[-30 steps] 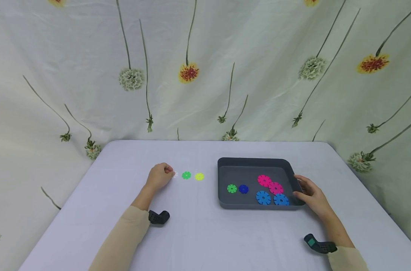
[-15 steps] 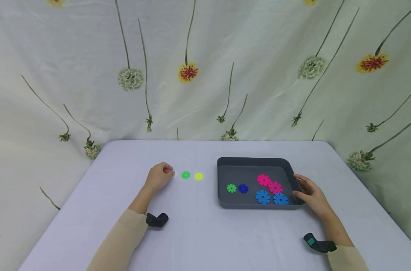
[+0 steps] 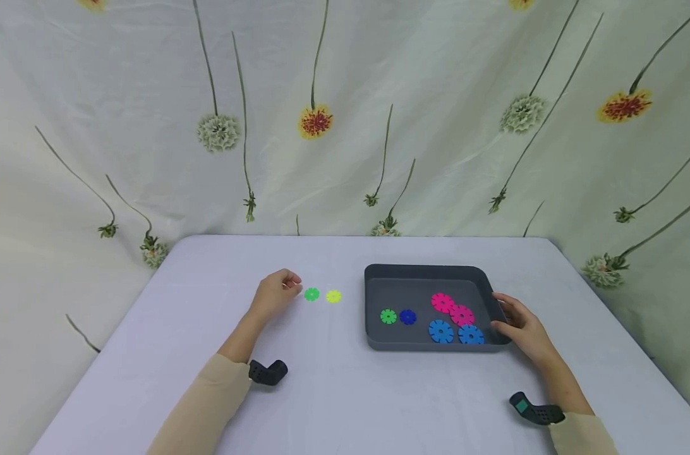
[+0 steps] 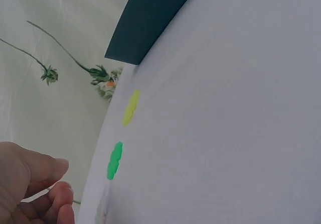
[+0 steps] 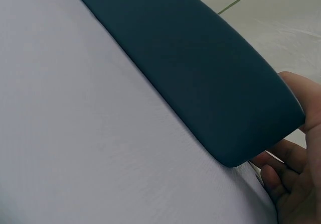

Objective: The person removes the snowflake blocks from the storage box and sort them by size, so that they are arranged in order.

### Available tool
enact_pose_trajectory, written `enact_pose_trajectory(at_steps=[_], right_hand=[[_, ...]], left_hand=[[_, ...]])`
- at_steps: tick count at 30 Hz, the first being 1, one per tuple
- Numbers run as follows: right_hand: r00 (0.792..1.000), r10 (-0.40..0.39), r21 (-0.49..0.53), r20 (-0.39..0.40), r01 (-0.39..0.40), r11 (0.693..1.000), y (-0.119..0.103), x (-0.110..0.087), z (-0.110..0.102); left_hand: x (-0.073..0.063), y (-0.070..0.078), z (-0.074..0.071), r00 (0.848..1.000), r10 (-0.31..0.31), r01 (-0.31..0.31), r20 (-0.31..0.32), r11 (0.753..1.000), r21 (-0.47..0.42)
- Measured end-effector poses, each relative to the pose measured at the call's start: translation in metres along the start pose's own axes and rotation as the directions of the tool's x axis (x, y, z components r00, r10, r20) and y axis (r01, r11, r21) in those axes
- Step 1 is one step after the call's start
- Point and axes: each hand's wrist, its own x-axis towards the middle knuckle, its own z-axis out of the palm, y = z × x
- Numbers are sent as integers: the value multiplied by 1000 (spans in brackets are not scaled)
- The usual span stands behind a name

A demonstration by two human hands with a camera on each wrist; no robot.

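My left hand (image 3: 273, 294) hovers at the left of a short row of slotted plastic discs, thumb and fingertips slightly apart with nothing between them. Nearest to it in the left wrist view, a white disc (image 4: 103, 204) lies on the cloth; in the head view the hand hides it. A green disc (image 3: 311, 294) and a yellow disc (image 3: 333, 296) continue the row to the right. My right hand (image 3: 524, 325) grips the right end of a dark grey tray (image 3: 424, 272), its thumb at the rim.
Inside the tray lie a small green disc (image 3: 388, 316), a dark blue disc (image 3: 408, 317), two pink discs (image 3: 442, 303) and two larger blue discs (image 3: 441, 331). A white cloth covers the table (image 3: 345, 404). A flower-patterned curtain (image 3: 447, 126) hangs behind its far edge.
My left hand has shifted slightly right and its fingers have parted, letting go of the white disc. My right hand and the tray stay where they were.
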Motion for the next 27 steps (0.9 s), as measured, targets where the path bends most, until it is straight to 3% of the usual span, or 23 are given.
enact_pose_trajectory(at_steps=[10, 18, 27], right_hand=[[1000, -22, 5, -5, 22, 1000, 2, 0, 0], [1000, -7, -7, -5, 7, 1000, 2, 1, 0], [1000, -13, 10, -3, 13, 1000, 0, 0, 0]], left_hand=[[-3, 24, 7, 998, 57, -56, 20, 998, -23], [-3, 33, 11, 997, 66, -65, 40, 997, -35], [-5, 45, 15, 990, 129, -126, 54, 991, -54]])
